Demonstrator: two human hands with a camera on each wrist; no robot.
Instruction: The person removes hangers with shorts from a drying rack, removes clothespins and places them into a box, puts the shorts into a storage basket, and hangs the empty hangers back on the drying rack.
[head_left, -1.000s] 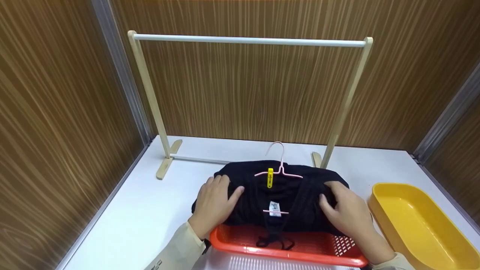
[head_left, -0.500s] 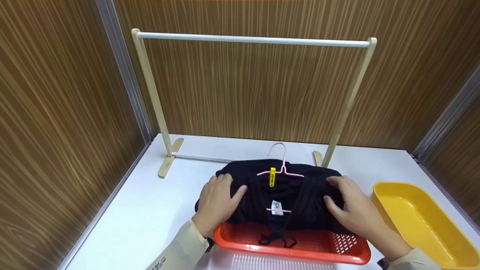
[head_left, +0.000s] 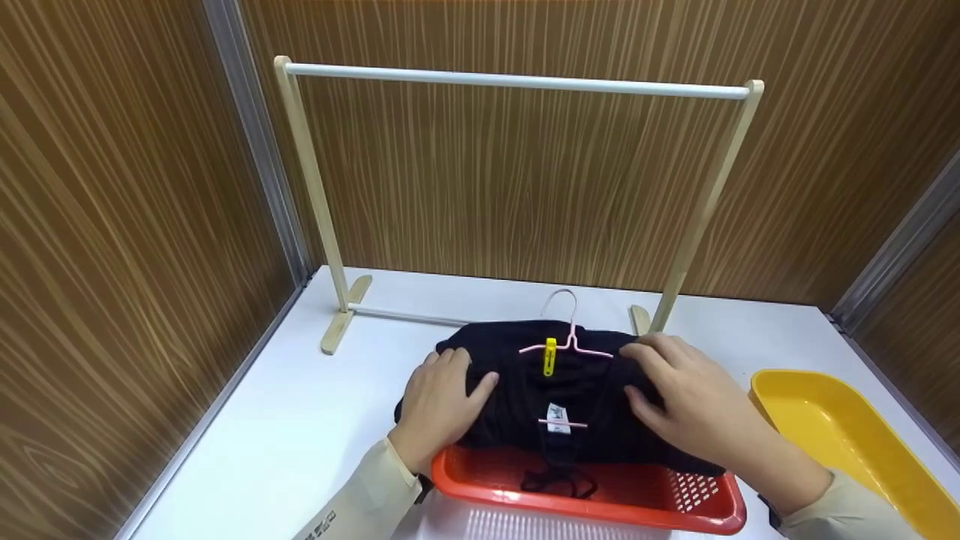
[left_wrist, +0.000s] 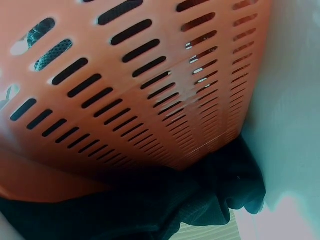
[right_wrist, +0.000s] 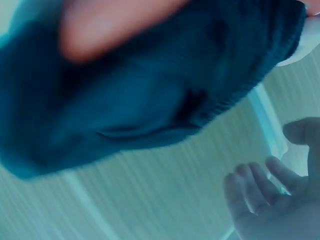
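Note:
A black garment [head_left: 517,405] lies bunched over the red basket [head_left: 585,510] in the head view. The pink hanger [head_left: 574,341] has its hook above the cloth, and a yellow clip [head_left: 550,357] sits on its left arm. A lower pink bar crosses the white label [head_left: 557,417]. My left hand [head_left: 439,405] rests on the garment's left side, thumb spread. My right hand [head_left: 694,394] touches the right side with bent, parted fingers and thumb. Dark cloth [left_wrist: 200,200] hangs by the slotted basket wall [left_wrist: 165,90] in the left wrist view.
Behind the garment stands a wooden rack with a white top rail [head_left: 517,79]; its left foot [head_left: 346,315] is on the white table [head_left: 300,420]. A yellow tray [head_left: 847,427] is at the right. Wood-patterned panels [head_left: 510,195] enclose the table.
My right hand has moved left and slightly up over the garment, closer to the hanger. My left hand stays on the left side. The whole view has shifted slightly.

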